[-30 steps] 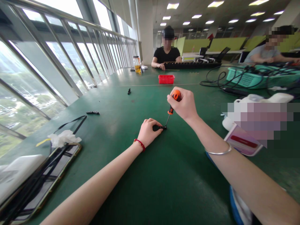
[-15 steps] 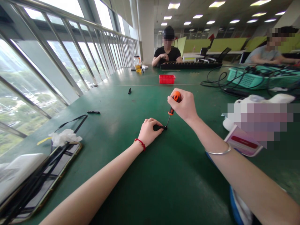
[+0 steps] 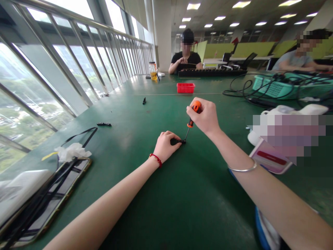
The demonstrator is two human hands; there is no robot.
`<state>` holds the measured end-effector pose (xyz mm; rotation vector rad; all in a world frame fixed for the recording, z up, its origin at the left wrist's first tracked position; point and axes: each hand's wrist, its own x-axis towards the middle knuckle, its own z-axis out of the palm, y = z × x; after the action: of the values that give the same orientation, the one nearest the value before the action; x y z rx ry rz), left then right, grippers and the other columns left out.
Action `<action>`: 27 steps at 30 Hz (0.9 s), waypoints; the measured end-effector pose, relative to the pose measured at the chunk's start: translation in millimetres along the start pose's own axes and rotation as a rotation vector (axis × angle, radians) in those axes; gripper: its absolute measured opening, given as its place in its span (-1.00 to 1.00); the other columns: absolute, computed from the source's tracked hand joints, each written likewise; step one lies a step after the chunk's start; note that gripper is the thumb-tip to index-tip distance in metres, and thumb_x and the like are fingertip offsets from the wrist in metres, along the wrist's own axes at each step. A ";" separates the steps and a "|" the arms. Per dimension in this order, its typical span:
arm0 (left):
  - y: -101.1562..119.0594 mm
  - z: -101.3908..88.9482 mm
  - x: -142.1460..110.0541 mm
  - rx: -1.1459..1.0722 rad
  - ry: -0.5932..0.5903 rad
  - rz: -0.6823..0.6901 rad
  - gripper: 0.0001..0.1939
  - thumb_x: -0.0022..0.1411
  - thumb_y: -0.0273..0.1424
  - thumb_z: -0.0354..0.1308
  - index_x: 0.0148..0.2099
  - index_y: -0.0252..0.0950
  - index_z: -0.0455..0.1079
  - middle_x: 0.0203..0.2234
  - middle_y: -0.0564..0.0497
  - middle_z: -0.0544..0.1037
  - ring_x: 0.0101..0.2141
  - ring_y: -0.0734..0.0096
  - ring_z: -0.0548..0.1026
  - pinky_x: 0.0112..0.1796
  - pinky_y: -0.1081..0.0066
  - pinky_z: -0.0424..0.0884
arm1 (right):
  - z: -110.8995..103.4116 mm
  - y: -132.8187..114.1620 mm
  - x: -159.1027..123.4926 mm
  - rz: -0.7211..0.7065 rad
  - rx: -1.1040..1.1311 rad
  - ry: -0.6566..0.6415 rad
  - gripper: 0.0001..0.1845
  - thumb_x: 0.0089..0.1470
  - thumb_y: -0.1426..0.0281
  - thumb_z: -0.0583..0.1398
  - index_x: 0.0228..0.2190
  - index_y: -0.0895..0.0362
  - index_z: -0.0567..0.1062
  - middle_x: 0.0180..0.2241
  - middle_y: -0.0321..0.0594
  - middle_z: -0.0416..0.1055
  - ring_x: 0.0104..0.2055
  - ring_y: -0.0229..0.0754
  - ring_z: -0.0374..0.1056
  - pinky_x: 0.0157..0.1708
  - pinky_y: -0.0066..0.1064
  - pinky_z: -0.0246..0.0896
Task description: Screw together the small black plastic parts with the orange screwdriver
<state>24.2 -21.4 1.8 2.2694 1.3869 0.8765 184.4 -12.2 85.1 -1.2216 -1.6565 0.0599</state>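
Note:
My right hand [image 3: 205, 116] is closed around the orange and black handle of a screwdriver [image 3: 190, 123]. Its shaft slants down, and the tip meets the right end of a small black part [image 3: 183, 141] on the green table [image 3: 125, 163]. From the left, my left hand [image 3: 166, 144] pinches that part against the tabletop, fingers curled over its left end. The part's exact kind is too small to make out, and my fingers partly cover it.
Beyond my hands stands a red bin [image 3: 185, 88]. Small black pieces [image 3: 104, 124] lie to the left, near a tablet-like device [image 3: 65, 187] with straps on it. At right are a teal basket [image 3: 275, 86] with cables and a white jug-like object [image 3: 281, 111]. A person [image 3: 186, 59] sits opposite.
My hands, the screwdriver and the black part hold nearly the same place. Across the table, the person's raised hand has shifted slightly, with a thin stick-like thing now visible by it.

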 end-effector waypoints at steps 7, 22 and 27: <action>-1.5 1.2 0.0 0.004 0.005 0.012 -0.90 0.05 -0.41 0.21 -0.31 -0.25 0.50 -0.30 -0.01 0.52 -0.19 0.25 0.39 -0.06 0.24 0.32 | -6.0 -1.5 5.2 -0.013 -0.012 -0.057 -0.53 0.08 0.09 0.03 -0.71 0.09 0.17 -0.69 -0.34 0.13 -0.59 -0.31 0.07 -0.50 -0.42 -0.03; 0.8 0.0 -0.6 -0.004 0.002 0.001 -0.90 0.05 -0.41 0.21 -0.31 -0.25 0.50 -0.29 -0.01 0.52 -0.18 0.24 0.39 -0.07 0.24 0.32 | -39.3 -16.1 15.0 -0.025 -0.344 -0.252 -0.59 0.06 0.12 0.05 -0.64 0.08 0.41 -0.66 -0.28 0.26 -0.58 -0.26 0.09 -0.52 -0.39 -0.14; 0.8 -0.6 -0.3 -0.007 -0.005 -0.008 -0.90 0.05 -0.42 0.21 -0.32 -0.24 0.50 -0.30 -0.01 0.51 -0.18 0.24 0.39 -0.08 0.25 0.33 | -36.6 -15.5 15.1 -0.011 -0.292 -0.261 -0.87 -0.07 0.31 0.15 -0.42 0.07 0.46 -0.56 -0.32 0.35 -0.56 -0.28 0.14 -0.52 -0.41 -0.09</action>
<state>24.3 -22.1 2.7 2.2582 1.3871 0.8713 201.6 -26.5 121.2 -1.4730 -1.9479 -0.0323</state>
